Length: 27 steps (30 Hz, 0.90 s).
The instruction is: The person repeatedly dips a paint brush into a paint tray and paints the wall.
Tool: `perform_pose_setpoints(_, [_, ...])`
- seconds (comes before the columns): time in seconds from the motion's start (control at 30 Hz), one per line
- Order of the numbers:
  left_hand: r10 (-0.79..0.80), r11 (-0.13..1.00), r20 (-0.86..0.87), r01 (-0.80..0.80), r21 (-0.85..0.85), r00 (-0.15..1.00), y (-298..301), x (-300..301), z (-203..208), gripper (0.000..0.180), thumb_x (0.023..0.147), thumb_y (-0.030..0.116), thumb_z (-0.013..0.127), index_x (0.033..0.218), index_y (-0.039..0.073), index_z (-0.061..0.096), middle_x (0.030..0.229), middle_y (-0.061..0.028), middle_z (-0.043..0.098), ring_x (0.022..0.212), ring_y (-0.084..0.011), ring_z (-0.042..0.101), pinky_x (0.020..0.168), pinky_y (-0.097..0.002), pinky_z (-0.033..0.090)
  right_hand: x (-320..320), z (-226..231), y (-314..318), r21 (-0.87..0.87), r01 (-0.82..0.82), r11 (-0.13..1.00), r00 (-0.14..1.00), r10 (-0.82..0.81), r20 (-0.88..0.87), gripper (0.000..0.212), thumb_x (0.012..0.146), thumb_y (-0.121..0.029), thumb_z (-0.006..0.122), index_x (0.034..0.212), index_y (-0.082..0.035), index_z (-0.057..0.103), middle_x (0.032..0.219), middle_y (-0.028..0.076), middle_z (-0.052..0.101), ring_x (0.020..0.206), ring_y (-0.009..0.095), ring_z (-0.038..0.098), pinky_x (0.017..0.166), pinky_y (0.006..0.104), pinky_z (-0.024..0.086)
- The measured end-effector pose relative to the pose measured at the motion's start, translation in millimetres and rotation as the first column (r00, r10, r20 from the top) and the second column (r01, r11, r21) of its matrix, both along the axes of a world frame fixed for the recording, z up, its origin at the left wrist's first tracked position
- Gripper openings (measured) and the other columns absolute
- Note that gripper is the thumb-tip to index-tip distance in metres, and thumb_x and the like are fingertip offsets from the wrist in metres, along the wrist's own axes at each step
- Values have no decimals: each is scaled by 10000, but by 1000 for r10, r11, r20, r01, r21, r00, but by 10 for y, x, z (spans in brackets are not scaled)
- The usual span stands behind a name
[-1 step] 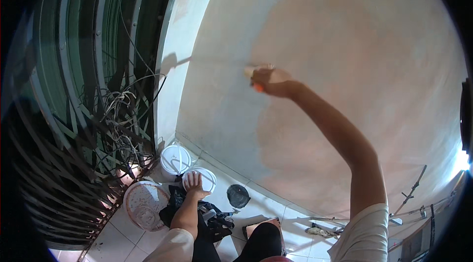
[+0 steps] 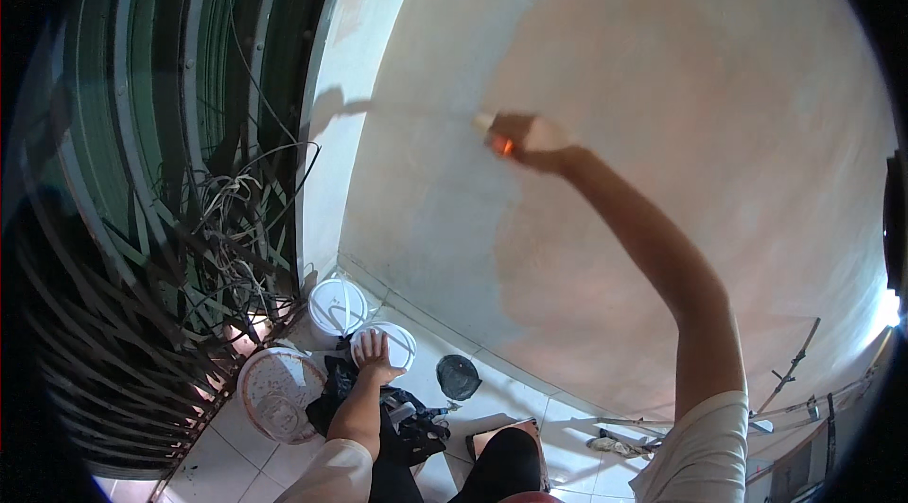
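Observation:
My right hand (image 2: 530,141) is raised at the wall (image 2: 643,125), its fingers closed around a small hand tool (image 2: 501,145). The tool shows an orange part and a pale end at the wall; motion blur hides its exact kind. Patches of pale grey and peach cover the wall around it. Low down, my left hand (image 2: 375,358) rests with fingers spread on the lid of a white bucket (image 2: 401,344). Another lidded white bucket (image 2: 338,306) stands just beyond it.
A wide, stained round tub (image 2: 255,377) and a black plastic bag (image 2: 338,394) lie near my left arm. A dark round pan (image 2: 458,376) sits on the tiled floor (image 2: 501,390). Metal bars and tangled cables (image 2: 232,210) fill the left side. Rods (image 2: 790,375) lean at right.
My right hand has shifted slightly up and to the right along the wall with the tool still in it. The left hand stays on the bucket lid.

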<state>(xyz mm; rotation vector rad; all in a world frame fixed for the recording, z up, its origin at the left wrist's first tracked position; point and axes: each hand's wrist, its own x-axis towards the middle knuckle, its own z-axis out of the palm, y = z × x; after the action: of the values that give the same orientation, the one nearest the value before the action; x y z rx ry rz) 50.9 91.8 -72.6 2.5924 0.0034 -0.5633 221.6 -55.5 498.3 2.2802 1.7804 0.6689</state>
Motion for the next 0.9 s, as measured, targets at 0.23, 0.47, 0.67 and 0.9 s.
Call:
perform_pose_setpoints(0.23, [7,1000,-13,-7,21,1000,-24,-23,-5,1177,724,661,638,1520,165,-72,1564,-141,-195,1419,-359,-232,1124,-537,-100,23,1354,198,161,-4,987,764,-101,638,84,849,-59,569,925,-81,596,948,94,563,860,273,592,694,392,519])
perform_pose_setpoints(0.47, [-22,999,-7,22,39,1000,-22,44,127,1173,728,663,631,1520,161,-73,1568,-137,-183,1421,-365,-222,1124,-542,-96,513,34,-212,-155,186,970,457,55,888,170,805,-127,582,970,-83,590,1026,76,575,1023,248,586,930,359,486])
perform_pose_setpoints(0.67, [-4,999,-12,4,50,1000,-11,5,23,1172,725,673,628,1521,164,-65,1564,-140,-196,1415,-367,-238,1123,-543,-102,281,-126,275,123,16,992,999,-9,-54,50,818,-79,638,868,-80,643,900,86,615,820,232,604,640,327,515])
perform_pose_setpoints(0.9, [8,999,32,-9,52,999,-43,7,-119,1183,712,685,628,1521,171,-64,1564,-141,-196,1416,-364,-237,1117,-550,-105,93,1611,431,477,64,876,931,-224,288,127,926,-186,587,961,-66,607,873,95,602,742,226,608,675,368,507])
